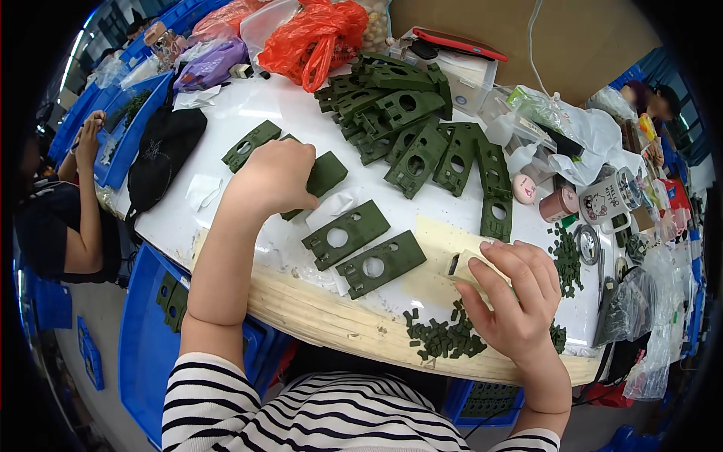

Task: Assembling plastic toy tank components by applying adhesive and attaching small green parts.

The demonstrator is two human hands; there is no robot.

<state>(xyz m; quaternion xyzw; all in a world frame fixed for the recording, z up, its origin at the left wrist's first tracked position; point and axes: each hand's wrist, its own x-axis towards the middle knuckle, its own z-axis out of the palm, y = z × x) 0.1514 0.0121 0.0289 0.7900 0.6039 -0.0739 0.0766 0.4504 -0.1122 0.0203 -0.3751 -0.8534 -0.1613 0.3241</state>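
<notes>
My left hand (277, 178) reaches over the table, its fingers curled down at a dark green toy tank hull (327, 173). The hand hides part of that hull, and its thumb is by the near edge. My right hand (520, 294) is closed around a small cream-coloured container (468, 265), which lies tilted with a dark opening facing left. Between the hands, a green hull with a round hole (348, 235) lies alongside a second such hull (382, 264). Beneath my right hand is a pile of tiny dark green pieces (444, 336).
A large heap of green hulls (399, 105) fills the table's back middle. Another hull (251, 145) lies at left near a black cap (166, 154). On the right stand a white mug (606, 202) and a pink jar (559, 204). A blue bin (143, 354) sits below the left edge.
</notes>
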